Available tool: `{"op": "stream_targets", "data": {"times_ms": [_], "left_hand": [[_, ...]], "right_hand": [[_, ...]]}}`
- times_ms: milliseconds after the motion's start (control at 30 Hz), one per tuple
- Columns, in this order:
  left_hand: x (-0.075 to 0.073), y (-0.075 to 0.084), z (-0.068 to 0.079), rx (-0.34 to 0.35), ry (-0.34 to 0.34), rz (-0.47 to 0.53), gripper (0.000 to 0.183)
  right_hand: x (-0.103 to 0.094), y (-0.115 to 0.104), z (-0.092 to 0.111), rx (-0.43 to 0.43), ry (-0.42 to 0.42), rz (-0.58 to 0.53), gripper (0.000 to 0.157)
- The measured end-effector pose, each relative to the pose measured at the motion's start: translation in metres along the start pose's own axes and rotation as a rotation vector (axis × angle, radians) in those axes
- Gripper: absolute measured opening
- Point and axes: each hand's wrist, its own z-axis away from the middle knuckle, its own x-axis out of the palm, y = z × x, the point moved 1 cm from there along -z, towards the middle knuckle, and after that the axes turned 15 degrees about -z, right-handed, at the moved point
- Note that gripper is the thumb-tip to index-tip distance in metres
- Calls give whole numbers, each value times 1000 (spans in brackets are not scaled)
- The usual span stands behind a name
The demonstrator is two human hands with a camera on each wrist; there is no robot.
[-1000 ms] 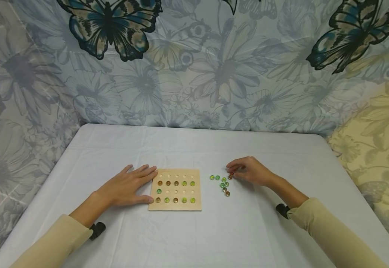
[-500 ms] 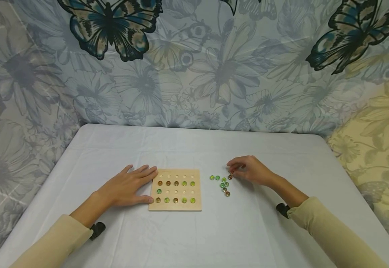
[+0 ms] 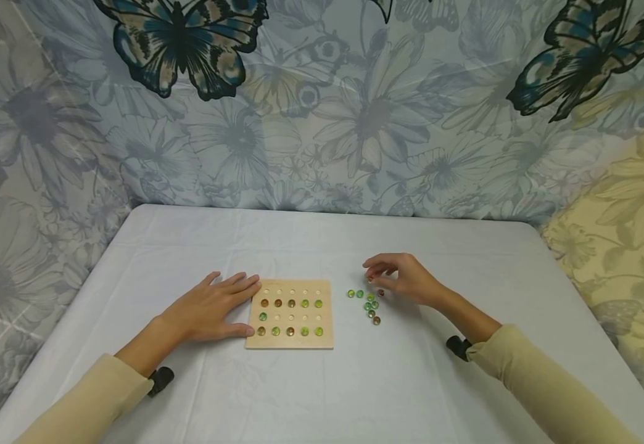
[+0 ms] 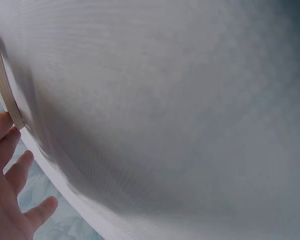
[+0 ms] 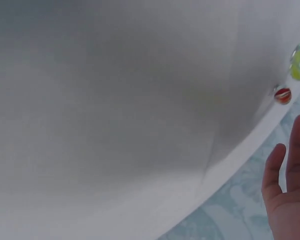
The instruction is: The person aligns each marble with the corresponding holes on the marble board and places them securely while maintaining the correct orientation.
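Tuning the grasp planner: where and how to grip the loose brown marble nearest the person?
I'd pinch the brown marble at mid-height on its left and right sides, coming down from above and the near right. It is small and round, so opposed contacts should suit; a neighbouring marble crowds its far left, while bare white cloth lies near and right of it.
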Motion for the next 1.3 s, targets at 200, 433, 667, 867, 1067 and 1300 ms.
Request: {"op": "stream_targets", "data": {"times_ms": [200,433,667,867,1067,1300], "left_hand": [[1,-1,-1,2,-1,-10,91],[2,-2,-1,6,-2,-12,92],[3,-2,-1,9,5,-3,91],[4,-2,-1,12,3,-5,91],[5,-1,-1,8,-5,-10,92],[3,0,-2,9,-6,-11,91]], "right_hand": [[15,-12,-6,-18,-44,-50,32],[40,-27,-11,-59,-136,-67,29],[57,-34,-15,-53,-181,-97,28],[67,-35,-17,-50,-206,-136,28],[77,-35,-19,-47,-238,-160,27],[83,-37,-20,-49,-248,-139,27]]}}
